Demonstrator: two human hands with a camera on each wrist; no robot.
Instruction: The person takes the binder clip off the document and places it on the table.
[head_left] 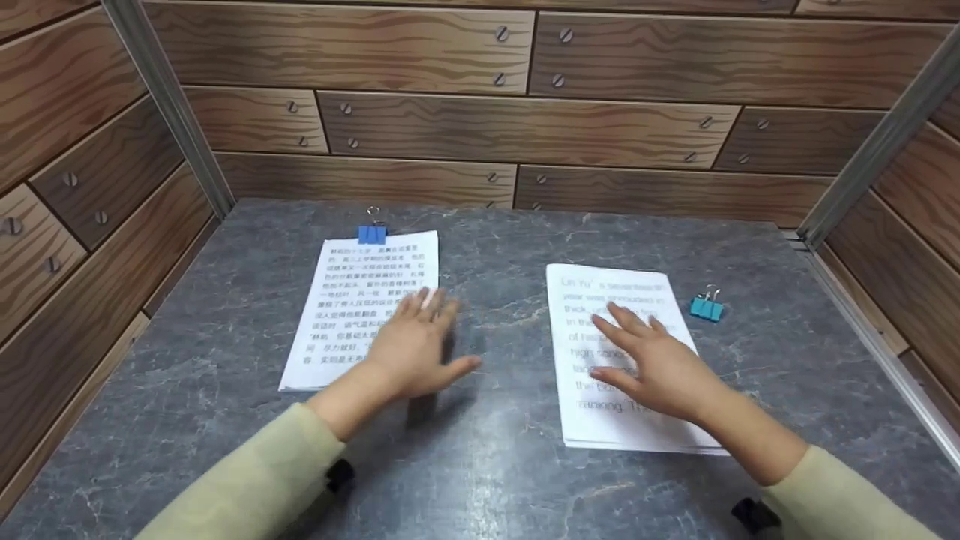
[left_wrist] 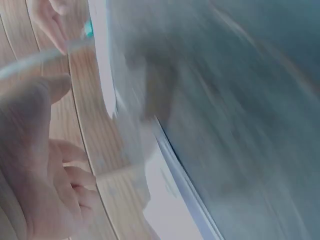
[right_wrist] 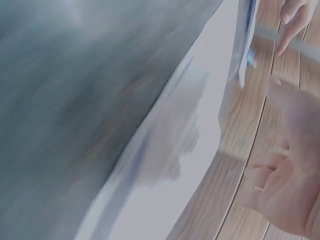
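On the left lies a stack of printed paper (head_left: pixel 352 300) with a blue binder clip (head_left: pixel 372 235) on its top edge. My left hand (head_left: pixel 411 349) is held above that stack's right side, fingers spread, gripping nothing. A second printed stack (head_left: pixel 600 427), in English, lies on the right without a clip on it. Above it hovers my right hand (head_left: pixel 660 367), fingers extended and holding nothing. Just right of this stack, a teal binder clip (head_left: pixel 706 308) rests on the table. Both wrist views show the palms raised off the paper, the left hand (left_wrist: pixel 50 175) and the right hand (right_wrist: pixel 290 175).
The grey marbled table (head_left: pixel 495 465) carries both stacks, with a gap between them. Wood-patterned panels (head_left: pixel 450 120) stand behind and at both sides. Metal posts (head_left: pixel 176 112) run up the back corners, and a metal strip edges the right side.
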